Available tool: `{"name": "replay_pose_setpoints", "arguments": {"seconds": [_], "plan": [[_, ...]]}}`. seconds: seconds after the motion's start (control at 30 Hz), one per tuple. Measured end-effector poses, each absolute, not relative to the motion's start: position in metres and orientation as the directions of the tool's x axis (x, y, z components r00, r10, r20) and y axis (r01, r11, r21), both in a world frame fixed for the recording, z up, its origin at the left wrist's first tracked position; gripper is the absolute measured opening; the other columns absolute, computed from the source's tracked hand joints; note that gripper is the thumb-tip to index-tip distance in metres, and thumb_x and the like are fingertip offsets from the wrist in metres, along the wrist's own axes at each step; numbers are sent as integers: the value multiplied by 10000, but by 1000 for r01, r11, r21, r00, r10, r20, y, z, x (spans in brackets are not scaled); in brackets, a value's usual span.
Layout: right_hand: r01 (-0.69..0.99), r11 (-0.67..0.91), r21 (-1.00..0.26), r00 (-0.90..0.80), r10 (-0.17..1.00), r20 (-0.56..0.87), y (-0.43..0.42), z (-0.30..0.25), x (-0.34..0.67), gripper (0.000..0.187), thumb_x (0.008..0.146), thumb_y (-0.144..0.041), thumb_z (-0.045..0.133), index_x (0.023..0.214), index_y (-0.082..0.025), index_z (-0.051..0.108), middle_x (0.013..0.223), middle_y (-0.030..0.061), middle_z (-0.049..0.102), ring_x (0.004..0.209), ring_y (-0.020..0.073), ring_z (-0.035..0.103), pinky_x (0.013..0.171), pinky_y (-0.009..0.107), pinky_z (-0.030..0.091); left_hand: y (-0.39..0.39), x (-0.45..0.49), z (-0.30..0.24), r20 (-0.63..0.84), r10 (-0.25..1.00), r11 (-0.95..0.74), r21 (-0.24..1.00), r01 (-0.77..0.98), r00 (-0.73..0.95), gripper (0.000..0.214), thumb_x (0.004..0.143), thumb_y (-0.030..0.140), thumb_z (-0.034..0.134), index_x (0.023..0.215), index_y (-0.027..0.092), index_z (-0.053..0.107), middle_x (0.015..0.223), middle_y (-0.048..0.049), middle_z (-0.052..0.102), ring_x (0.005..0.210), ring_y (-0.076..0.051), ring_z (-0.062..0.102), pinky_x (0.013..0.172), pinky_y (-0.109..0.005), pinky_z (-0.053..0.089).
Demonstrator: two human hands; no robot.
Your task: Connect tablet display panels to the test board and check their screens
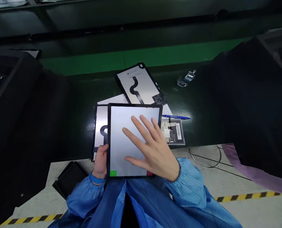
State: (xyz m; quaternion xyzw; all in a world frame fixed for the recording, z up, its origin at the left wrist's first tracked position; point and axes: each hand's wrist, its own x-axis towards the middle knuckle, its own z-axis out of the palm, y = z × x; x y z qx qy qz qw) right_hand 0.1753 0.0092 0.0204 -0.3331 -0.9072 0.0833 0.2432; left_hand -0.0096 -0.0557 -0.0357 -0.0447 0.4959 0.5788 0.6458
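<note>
Centrally, a black-framed tablet (118, 139), lit pale with a green block (113, 173) lower left, lies at the bench's (79, 126) near edge. The left hand (100, 162) grips its side (fingers hidden behind); the spread right hand (156, 152), grasping nothing, partly hides a red block (149, 173).

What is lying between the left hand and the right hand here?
The tablet, in the head view. The left hand grips its edge; the right hand is spread over it, whether touching I cannot tell.
</note>
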Motion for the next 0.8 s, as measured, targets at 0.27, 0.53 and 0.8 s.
{"name": "replay_pose_setpoints", "arguments": {"seconds": [0.27, 0.53, 0.8], "plan": [[303, 862, -407, -580, 505, 639, 4, -1, 190, 231, 875, -84, 622, 1095, -129, 677, 1033, 86, 764, 965, 187, 724, 824, 293, 631, -53, -9, -38, -681, 670, 266, 592, -761, -295, 140, 625, 227, 676, 760, 200, 706, 751, 0, 750, 956, -316, 712, 834, -389, 596], [720, 480, -502, -121, 798, 590, 33, -34, 272, 206, 837, -114, 638, 970, -236, 737, 833, 33, 736, 702, 184, 693, 665, 328, 593, -52, -17, -21, -720, 567, 392, 663, -638, -400, 129, 640, 279, 599, 522, 247, 558, 480, 28, 589, 642, -233, 662, 609, -312, 568], [809, 424, -406, -263, 880, 395, 59, -83, 301, 204, 935, -228, 532, 943, -191, 733, 733, 43, 697, 622, 151, 628, 609, 284, 524, -67, -55, -30, -391, 548, 434, 888, -149, -739, 158, 638, 153, 581, 585, 234, 456, 447, 122, 460, 465, -105, 441, 475, -184, 441]]}}
